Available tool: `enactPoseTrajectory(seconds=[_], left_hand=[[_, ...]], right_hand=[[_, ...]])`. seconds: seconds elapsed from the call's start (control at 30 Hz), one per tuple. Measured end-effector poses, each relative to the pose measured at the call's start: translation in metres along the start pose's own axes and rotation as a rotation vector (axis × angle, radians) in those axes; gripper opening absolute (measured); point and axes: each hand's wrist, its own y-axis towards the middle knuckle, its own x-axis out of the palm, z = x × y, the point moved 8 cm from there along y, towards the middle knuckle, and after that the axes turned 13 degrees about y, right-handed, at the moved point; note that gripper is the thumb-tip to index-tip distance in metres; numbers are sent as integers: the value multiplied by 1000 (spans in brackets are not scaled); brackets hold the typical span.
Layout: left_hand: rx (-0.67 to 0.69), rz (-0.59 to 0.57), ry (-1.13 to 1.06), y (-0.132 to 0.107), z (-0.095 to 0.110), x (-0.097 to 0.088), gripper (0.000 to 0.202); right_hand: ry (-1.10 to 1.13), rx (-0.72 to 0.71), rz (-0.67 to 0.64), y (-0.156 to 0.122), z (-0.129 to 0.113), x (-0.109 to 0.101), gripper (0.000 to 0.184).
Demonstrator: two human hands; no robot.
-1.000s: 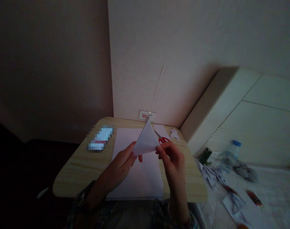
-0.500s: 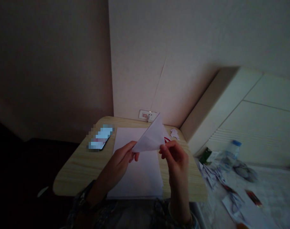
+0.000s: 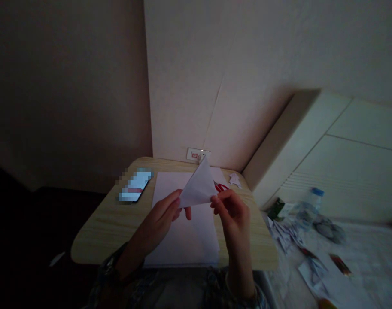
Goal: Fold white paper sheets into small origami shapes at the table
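Dim light in the room here, and a pale wood-grain tabletop with rounded corners [image 3: 97,234] fills the near middle. Closest in, two dark patterned sleeves [image 3: 107,268], and out of them the bare left hand [image 3: 163,212], thumb on top, fingers beneath, gripping the lower left corner of a folded white paper triangle [image 3: 198,186]. Across from it, the right hand [image 3: 233,210] pinches the lower right corner between thumb and fingertips. The triangle is up in the air, peak pointing away, above a stack of plain white paper sheets [image 3: 189,246].

Over to the left, a dark-edged phone with a lit, pixelated screen [image 3: 136,185] lies flat. Just beyond the right hand, red-handled scissors [image 3: 222,187], partly hidden; past them, a small folded white paper piece [image 3: 235,179]. Off to the right, on the pale bed [image 3: 369,257], loose white papers [image 3: 282,234] and a clear blue-capped plastic bottle [image 3: 313,201]. At the back, a white wall socket [image 3: 192,154] on the plain pale wall [image 3: 189,86].
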Motion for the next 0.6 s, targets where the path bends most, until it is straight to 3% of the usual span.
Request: enactPoseTrajectory(seconds=[0.33, 0.43, 0.6], left_hand=[[-9, -55, -140, -4, -14, 11, 25], [-3, -37, -147, -1, -19, 4, 29], [68, 100, -61, 5, -23, -18, 32]], right_hand=[[10, -18, 27, -2, -2, -4, 18], [32, -58, 80, -2, -6, -12, 19], [50, -65, 175, -2, -5, -28, 18]])
